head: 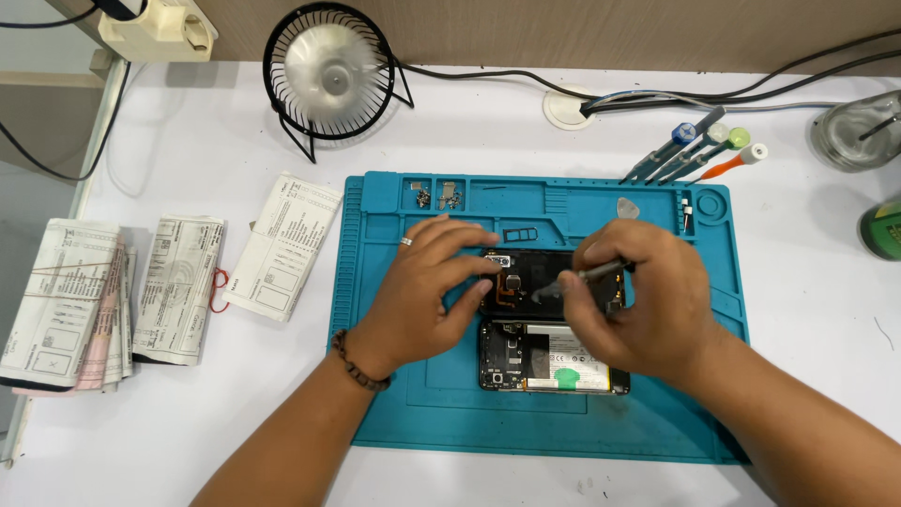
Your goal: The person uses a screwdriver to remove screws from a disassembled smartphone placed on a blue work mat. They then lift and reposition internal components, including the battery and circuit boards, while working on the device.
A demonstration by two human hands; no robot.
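On the blue work mat [441, 404] lies an opened phone [526, 361] with its battery and board showing. Just above it rests a black back cover [526, 277]. My left hand [422, 300] presses down on the cover's left end; a ring sits on one finger and a bead bracelet on the wrist. My right hand [643, 300] grips grey metal tweezers [587, 278], their tip touching the inside of the cover near its middle. The right hand hides the cover's right part and some of the phone.
Small screws and metal parts [436, 196] lie in the mat's top trays, with a SIM tray [521, 234] nearby. Screwdrivers [699, 150] stand at the mat's top right. A small black fan [328, 70], folded paper bundles [113, 296], cables and a glass jar [854, 136] surround the mat.
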